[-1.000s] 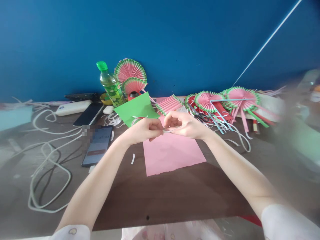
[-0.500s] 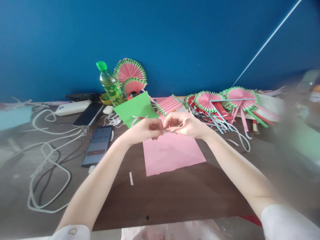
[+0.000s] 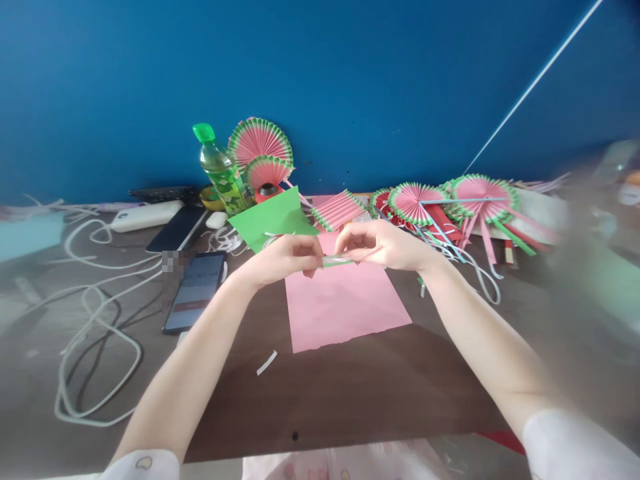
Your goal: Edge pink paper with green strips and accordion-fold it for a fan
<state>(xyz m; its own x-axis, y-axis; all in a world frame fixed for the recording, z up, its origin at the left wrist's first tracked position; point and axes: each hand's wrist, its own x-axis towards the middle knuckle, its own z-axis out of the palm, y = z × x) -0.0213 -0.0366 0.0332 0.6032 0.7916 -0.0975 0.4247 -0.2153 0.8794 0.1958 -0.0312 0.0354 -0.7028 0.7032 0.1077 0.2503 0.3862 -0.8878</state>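
A narrow green and white strip (image 3: 337, 260) is stretched between my two hands, above a pink sheet of paper (image 3: 345, 310). My left hand (image 3: 295, 255) pinches its left end, fingers curled. At the right end, my right hand (image 3: 377, 245) grips it between thumb and fingers. Behind my left hand lies a green sheet (image 3: 273, 217), partly covered by that hand. A pleated pink piece with green edges (image 3: 339, 210) rests beyond the hands.
Round pink and green paper fans (image 3: 417, 202) lie at the back right, others (image 3: 260, 141) stand behind a green-capped bottle (image 3: 220, 170). A phone (image 3: 195, 293) and white cables (image 3: 135, 347) are on the left. A small white scrap (image 3: 267, 363) lies near the front.
My hands have moved slightly apart, and the strip between them now shows. The small white scrap at the front has shifted and turned. A small piece now shows below my right wrist.
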